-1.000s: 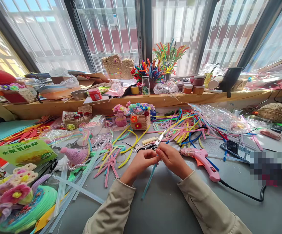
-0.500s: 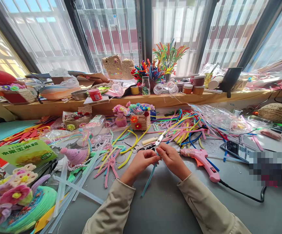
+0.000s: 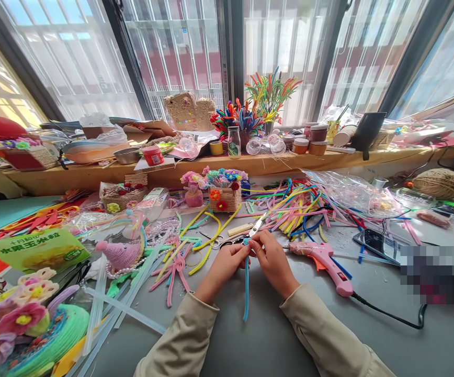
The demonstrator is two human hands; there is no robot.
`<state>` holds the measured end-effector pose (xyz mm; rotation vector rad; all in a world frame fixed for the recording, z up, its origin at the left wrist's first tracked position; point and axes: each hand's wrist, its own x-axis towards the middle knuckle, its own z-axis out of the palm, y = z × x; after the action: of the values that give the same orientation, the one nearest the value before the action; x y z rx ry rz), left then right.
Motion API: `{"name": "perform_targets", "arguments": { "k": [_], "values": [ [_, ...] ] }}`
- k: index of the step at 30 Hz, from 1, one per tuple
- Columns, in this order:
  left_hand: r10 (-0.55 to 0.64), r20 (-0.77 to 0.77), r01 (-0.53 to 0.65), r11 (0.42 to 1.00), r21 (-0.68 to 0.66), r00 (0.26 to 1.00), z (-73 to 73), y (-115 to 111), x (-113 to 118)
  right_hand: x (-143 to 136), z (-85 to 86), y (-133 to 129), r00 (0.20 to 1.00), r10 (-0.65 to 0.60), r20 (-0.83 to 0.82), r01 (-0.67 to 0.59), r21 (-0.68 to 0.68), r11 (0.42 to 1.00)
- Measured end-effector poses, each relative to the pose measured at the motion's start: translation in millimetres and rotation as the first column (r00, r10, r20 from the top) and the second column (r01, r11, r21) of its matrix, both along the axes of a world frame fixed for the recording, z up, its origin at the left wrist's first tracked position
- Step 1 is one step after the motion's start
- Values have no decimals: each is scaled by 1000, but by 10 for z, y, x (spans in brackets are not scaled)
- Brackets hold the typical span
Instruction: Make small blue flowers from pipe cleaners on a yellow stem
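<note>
A blue pipe cleaner [image 3: 246, 293] hangs down from between my hands, its upper end bent at the fingertips. My left hand [image 3: 230, 263] pinches it from the left. My right hand [image 3: 272, 259] is closed on the same upper end, and the two sets of fingertips nearly touch. Just beyond the fingers lie scissors [image 3: 257, 227] with black handles, partly hidden by my hands. A pink glue gun [image 3: 325, 257] rests to the right of my right hand. Left of my left hand is a cluster of pink and yellow pipe cleaners [image 3: 175, 264].
Behind my hands spreads a heap of coloured pipe cleaners [image 3: 293, 204]. A flower basket [image 3: 225, 199] stands at the back. Clear glue sticks [image 3: 127, 309], a purple knitted hat [image 3: 121, 255] and fuzzy flowers [image 3: 21, 319] lie left. A phone [image 3: 376, 245] and twine ball [image 3: 439, 183] lie right.
The blue pipe cleaner's loose end has swung right and now hangs nearly straight down. Both hands have shifted slightly, still pinching its upper end.
</note>
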<state>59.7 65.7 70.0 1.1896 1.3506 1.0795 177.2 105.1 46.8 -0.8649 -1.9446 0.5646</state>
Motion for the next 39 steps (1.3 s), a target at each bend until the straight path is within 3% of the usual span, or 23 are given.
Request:
{"name": "perform_targets", "arguments": {
  "k": [5,10,14,20,24,26,29,33,36,39],
  "values": [
    [31,-330,25,987,162,943,-39,4,-2,6,-12,5,999,-40,31,40,-1,999],
    [6,-420,79,980,185,908,-44,-7,9,8,-3,-11,996,-71,55,71,-11,997],
    [-42,-291,76,991,107,956,7,-9,14,11,10,-16,997,-62,37,64,-34,997],
    [44,-64,-41,998,53,997,13,18,-21,-6,25,-37,998,-14,-56,10,-70,998],
    [0,121,4,999,-34,993,1,14,-35,-7,33,-52,996,26,-84,-32,-62,998],
    [-30,126,37,998,-56,992,-1,10,-28,-4,29,-49,998,12,-66,-15,-53,998],
    [-27,-82,29,999,23,996,-12,8,-9,1,12,-35,999,-47,-10,47,-24,999],
    [79,-418,8,979,204,905,-36,-6,8,4,-16,-20,994,-99,56,101,-32,994],
    [83,-500,50,968,247,862,-42,-21,14,7,-24,-23,993,-86,82,92,-65,994],
    [55,-497,79,966,246,866,-37,-26,17,10,-11,-24,995,-64,83,71,-83,994]
  ]
}}
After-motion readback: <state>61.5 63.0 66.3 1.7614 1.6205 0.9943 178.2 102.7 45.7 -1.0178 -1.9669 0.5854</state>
